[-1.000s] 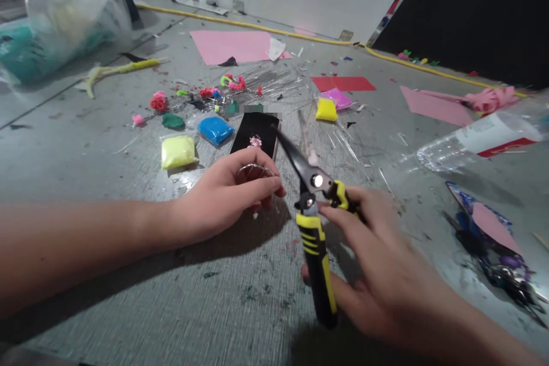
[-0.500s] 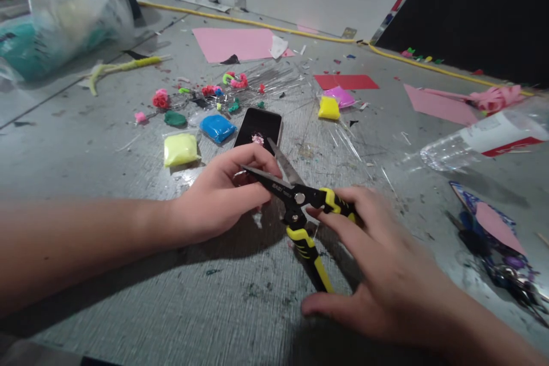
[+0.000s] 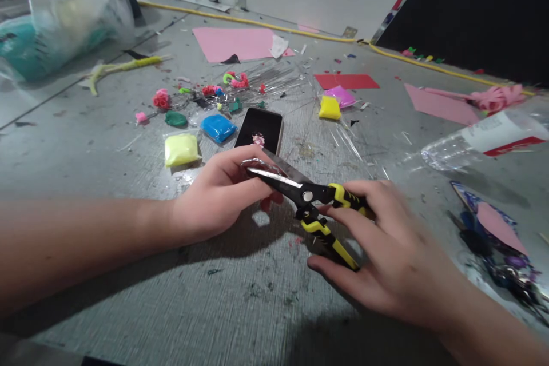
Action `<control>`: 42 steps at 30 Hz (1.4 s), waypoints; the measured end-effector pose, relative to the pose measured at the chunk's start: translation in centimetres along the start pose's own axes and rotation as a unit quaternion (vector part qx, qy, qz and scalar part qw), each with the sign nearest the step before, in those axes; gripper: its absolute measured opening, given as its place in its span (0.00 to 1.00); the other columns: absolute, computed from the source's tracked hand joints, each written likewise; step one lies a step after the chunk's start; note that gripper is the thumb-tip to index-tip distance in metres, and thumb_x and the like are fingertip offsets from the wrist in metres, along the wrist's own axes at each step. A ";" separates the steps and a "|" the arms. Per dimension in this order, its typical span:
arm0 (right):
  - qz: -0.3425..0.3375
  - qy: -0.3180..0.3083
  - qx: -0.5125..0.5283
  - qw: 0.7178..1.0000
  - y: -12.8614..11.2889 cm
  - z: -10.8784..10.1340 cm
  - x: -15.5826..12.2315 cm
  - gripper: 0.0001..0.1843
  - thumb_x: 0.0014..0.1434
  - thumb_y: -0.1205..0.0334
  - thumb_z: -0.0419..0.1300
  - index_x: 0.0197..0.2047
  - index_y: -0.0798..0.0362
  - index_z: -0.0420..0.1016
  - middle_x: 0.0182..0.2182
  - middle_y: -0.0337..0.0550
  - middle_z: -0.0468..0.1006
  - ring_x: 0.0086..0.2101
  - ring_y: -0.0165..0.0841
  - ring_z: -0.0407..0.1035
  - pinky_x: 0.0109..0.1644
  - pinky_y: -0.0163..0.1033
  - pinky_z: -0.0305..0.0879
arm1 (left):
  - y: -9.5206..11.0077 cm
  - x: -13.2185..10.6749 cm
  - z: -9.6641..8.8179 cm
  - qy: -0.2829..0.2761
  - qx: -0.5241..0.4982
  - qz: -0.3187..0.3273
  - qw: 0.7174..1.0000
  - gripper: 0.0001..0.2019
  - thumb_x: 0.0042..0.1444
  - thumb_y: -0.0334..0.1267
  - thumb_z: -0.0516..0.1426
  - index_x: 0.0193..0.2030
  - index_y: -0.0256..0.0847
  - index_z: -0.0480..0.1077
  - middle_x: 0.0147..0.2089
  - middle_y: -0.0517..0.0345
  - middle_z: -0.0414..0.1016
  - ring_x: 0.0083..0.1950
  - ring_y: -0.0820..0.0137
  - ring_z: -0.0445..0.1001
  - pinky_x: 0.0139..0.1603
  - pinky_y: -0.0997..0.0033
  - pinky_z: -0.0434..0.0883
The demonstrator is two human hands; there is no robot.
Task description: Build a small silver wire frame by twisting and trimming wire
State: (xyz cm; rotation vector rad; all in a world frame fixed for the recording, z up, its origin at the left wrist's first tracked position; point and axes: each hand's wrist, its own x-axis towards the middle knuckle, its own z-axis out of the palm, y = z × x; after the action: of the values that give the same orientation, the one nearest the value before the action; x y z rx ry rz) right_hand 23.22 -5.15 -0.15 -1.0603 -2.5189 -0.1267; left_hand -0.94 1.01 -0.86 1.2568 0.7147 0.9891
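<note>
My right hand [image 3: 386, 246] is wrapped round the black-and-yellow handles of a pair of scissors [image 3: 307, 197]. The dark blades point left and lie against the fingers of my left hand [image 3: 225, 186], closer together than the handles' full spread. That left hand is closed in a pinch on a piece of clear, crinkled plastic [image 3: 262, 164], most of it hidden by fingers and blades. Something red [image 3: 271, 200] shows just under the fingers; I cannot make out what it is. Directly behind the left hand lies a phone [image 3: 259, 126] with a small pinkish picture on its dark screen.
Beyond my hands lie clay packets in pale yellow [image 3: 180, 150], blue [image 3: 218, 127] and yellow [image 3: 329, 108], small clay flowers [image 3: 161, 98] on wires and pink paper [image 3: 231, 44]. To the right are a clear plastic bottle [image 3: 480, 134] and keys [image 3: 510, 274]. A plastic bag [image 3: 72, 11] stands far left.
The scissors' blades and handles have come closer together, and my right hand has shifted slightly right and closed further. Clear plastic and something red now show at my left fingers.
</note>
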 end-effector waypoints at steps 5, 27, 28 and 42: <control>0.004 0.009 0.011 1.000 0.3 0.5 0.0 0.16 0.58 0.63 0.65 0.47 0.62 0.74 0.49 0.60 0.68 0.44 0.47 0.66 0.45 0.53 0.70 | 0.1 -0.1 0.0 -0.001 0.009 0.011 1.000 0.05 0.56 0.26 0.59 0.32 0.36 0.75 0.27 0.61 0.75 0.27 0.77 0.72 0.28 0.79 0.71; 0.013 -0.002 0.013 1.000 0.2 0.6 -0.5 0.14 0.59 0.67 0.58 0.48 0.63 0.72 0.52 0.65 0.70 0.47 0.49 0.69 0.46 0.51 0.73 | 0.4 -0.1 0.1 -0.011 0.028 0.006 1.000 0.04 0.55 0.28 0.61 0.32 0.39 0.75 0.27 0.59 0.78 0.27 0.74 0.75 0.29 0.74 0.75; 0.015 -0.002 0.013 1.000 0.2 0.6 -0.5 0.14 0.59 0.67 0.58 0.48 0.63 0.72 0.52 0.65 0.70 0.47 0.49 0.70 0.46 0.52 0.73 | 0.4 -0.1 0.1 -0.015 0.029 0.009 0.999 0.04 0.55 0.27 0.60 0.32 0.38 0.75 0.28 0.59 0.78 0.27 0.74 0.76 0.29 0.75 0.75; 0.034 0.005 -0.001 0.999 0.2 0.7 -0.6 0.13 0.61 0.67 0.55 0.48 0.59 0.70 0.53 0.65 0.70 0.49 0.53 0.70 0.49 0.58 0.71 | 0.8 -0.1 0.2 -0.050 0.016 -0.011 0.999 0.04 0.57 0.25 0.60 0.35 0.36 0.75 0.30 0.57 0.81 0.29 0.74 0.80 0.31 0.77 0.78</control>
State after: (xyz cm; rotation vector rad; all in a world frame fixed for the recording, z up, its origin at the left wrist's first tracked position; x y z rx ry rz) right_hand 23.52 -5.20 -1.04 -1.1430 -2.4710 -0.1154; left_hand -0.96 0.81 -0.02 1.3142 0.6665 0.8936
